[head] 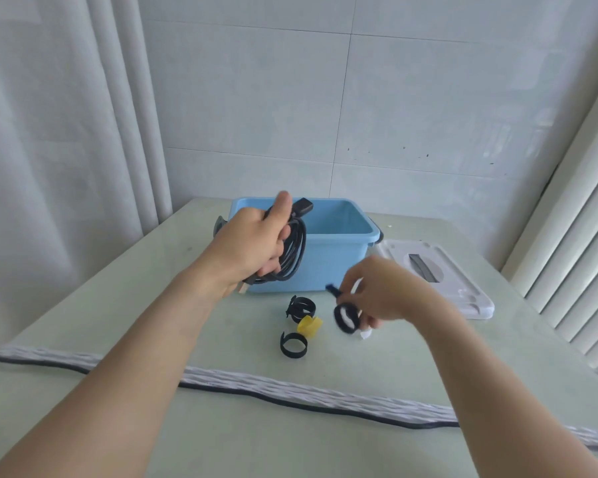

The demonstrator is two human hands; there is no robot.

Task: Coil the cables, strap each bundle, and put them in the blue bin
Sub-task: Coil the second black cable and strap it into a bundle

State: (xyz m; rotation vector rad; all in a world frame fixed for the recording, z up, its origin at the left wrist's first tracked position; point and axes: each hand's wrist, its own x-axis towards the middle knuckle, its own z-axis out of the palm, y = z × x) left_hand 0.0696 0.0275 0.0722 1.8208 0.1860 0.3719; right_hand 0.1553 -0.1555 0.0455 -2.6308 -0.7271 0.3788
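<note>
My left hand (252,243) grips a coiled black cable (296,248) in front of the blue bin (335,260), thumb up beside the cable's plug. The bin looks empty inside. My right hand (384,291) pinches a curled black strap (346,315) just above the table, right of the bin's front. On the table below the bin lie two more black strap loops (301,308) (293,345) and a yellow strap (309,326). A small white piece (365,334) shows under my right hand.
The bin's white lid (463,291) lies flat to the right of the bin. A long white cable with a black one beside it (290,388) runs across the table near me. Curtains hang at left, blinds at right.
</note>
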